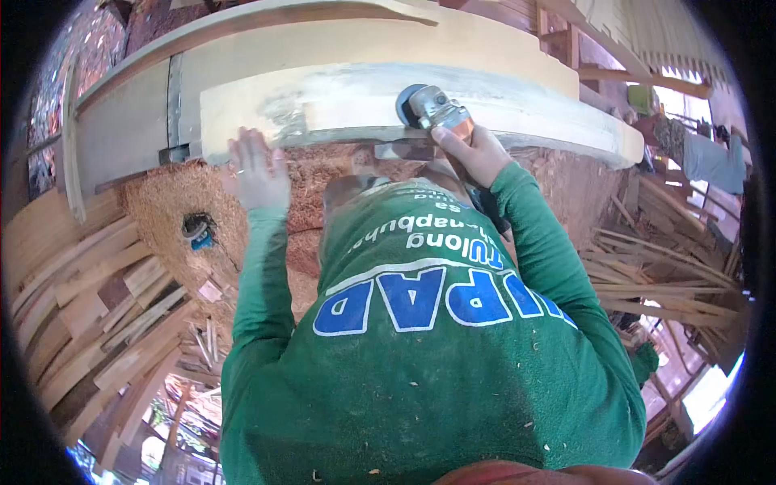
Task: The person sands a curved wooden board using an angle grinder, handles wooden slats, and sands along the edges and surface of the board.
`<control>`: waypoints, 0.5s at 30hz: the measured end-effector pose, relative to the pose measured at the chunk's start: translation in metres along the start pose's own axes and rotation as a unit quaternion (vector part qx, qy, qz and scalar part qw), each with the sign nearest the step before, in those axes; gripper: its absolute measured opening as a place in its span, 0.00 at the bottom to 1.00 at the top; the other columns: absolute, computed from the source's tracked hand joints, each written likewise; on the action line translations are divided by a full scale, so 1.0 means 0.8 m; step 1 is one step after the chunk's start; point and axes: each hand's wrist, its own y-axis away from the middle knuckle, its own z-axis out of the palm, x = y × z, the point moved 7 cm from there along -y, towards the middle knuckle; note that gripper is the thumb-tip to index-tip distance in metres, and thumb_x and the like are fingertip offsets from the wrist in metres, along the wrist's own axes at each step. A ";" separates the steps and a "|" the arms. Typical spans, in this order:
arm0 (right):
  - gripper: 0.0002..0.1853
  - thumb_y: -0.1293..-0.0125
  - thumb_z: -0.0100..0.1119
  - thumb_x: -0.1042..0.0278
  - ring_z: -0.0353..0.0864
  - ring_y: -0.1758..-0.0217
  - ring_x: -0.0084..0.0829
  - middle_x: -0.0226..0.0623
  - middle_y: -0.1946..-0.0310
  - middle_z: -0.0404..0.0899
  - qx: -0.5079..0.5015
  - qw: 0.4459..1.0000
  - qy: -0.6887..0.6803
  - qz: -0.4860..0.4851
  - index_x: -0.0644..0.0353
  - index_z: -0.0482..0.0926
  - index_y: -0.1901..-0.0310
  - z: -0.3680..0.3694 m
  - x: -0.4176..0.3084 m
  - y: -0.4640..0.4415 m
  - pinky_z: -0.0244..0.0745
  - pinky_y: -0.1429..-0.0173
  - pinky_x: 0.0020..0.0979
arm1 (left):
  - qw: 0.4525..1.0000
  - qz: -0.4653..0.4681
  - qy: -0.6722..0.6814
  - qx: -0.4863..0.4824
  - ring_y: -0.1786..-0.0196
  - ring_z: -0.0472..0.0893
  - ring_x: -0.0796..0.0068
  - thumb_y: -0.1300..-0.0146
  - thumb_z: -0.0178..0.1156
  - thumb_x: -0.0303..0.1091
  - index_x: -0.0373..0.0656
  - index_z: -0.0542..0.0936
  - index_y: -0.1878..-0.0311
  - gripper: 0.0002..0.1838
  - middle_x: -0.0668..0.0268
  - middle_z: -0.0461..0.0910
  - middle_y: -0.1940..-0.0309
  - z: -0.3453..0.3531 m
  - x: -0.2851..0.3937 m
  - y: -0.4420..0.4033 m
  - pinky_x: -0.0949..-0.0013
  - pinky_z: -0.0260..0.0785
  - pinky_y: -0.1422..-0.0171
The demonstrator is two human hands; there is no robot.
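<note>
My right hand (478,153) is wrapped around the body of an angle grinder (443,111). Its dark round disc (408,105) meets the face of a long pale wooden board (356,97), or sits just over it. Grey-white smears and a darker patch mark the board's surface. My left hand (259,171) holds nothing; its fingers are spread, with the tips at the board's near edge, though whether they press on it I cannot tell. The lower part of the grinder is partly hidden behind my right hand and sleeve.
Sawdust (166,206) covers the ground below the board, with a small blue-and-dark object (198,232) lying on it. Stacked planks (105,315) fill the left side. Loose wooden strips (663,279) pile up on the right. A grey cloth (713,162) hangs at the far right.
</note>
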 end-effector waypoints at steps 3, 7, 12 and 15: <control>0.39 0.31 0.65 0.33 0.86 0.47 0.35 0.48 0.51 0.88 -0.048 0.997 0.035 -0.041 0.68 0.82 0.39 0.050 -0.039 -0.021 0.78 0.38 0.37 | 0.990 -0.072 0.100 0.061 0.16 0.60 0.52 0.22 0.52 0.51 0.43 0.65 0.18 0.35 0.55 0.61 0.16 -0.048 -0.042 0.003 0.40 0.46 0.19; 0.43 0.33 0.64 0.29 0.87 0.46 0.42 0.51 0.51 0.88 -0.098 0.988 0.105 -0.051 0.68 0.81 0.38 0.102 -0.090 -0.043 0.77 0.36 0.39 | 0.985 -0.069 0.144 0.069 0.17 0.61 0.47 0.22 0.53 0.49 0.40 0.64 0.19 0.36 0.51 0.63 0.18 -0.061 -0.050 0.024 0.42 0.49 0.19; 0.44 0.35 0.64 0.27 0.88 0.50 0.40 0.51 0.56 0.88 -0.157 0.978 0.085 -0.105 0.68 0.82 0.41 0.164 -0.122 -0.071 0.79 0.40 0.40 | 0.975 -0.075 0.195 0.069 0.23 0.72 0.49 0.23 0.55 0.47 0.37 0.72 0.25 0.31 0.49 0.74 0.26 -0.049 -0.031 0.051 0.47 0.61 0.24; 0.43 0.37 0.64 0.25 0.87 0.56 0.36 0.45 0.60 0.88 -0.116 0.978 0.122 -0.122 0.65 0.83 0.43 0.148 -0.127 -0.064 0.80 0.45 0.39 | 0.943 -0.104 0.312 0.043 0.29 0.78 0.51 0.25 0.57 0.43 0.37 0.75 0.27 0.29 0.49 0.78 0.30 -0.040 -0.019 0.052 0.47 0.67 0.27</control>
